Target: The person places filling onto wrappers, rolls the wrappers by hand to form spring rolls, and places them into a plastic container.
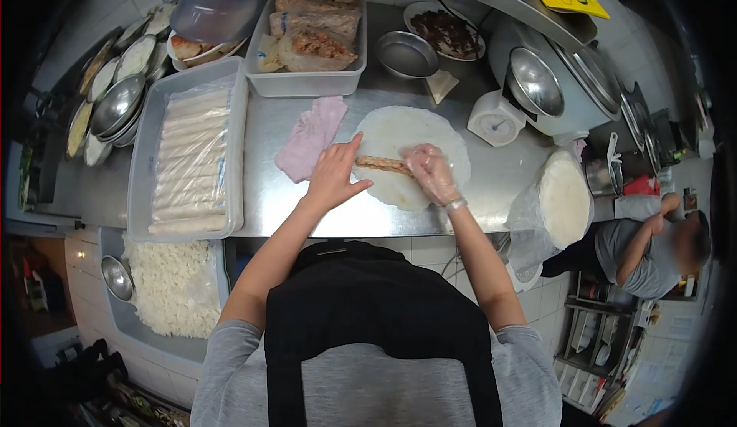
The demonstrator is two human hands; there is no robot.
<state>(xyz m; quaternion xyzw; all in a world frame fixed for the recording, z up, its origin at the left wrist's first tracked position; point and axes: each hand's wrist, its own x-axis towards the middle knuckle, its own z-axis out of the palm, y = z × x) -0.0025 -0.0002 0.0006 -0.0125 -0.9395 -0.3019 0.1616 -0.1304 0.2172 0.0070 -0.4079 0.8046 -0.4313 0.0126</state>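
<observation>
A round, thin white wrapper sheet (414, 127) lies flat on the steel counter, with a narrow strip of minced filling (381, 165) across its middle. My left hand (336, 175), bare, rests at the wrapper's left edge beside the strip's left end, thumb and fingers apart. My right hand (431, 173), in a clear plastic glove and a little blurred, has its fingers curled down on the right end of the filling. A folded pink cloth (311, 138) lies just left of the wrapper.
Left stands a tub (238, 158) of plastic-covered white rolls; behind, a tub (305, 84) of bagged filling. A metal bowl (407, 54), a white scale (497, 124) and a wrapper stack (565, 200) surround the work. A bin (119, 312) of white shreds sits below; another person (641, 250) is at right.
</observation>
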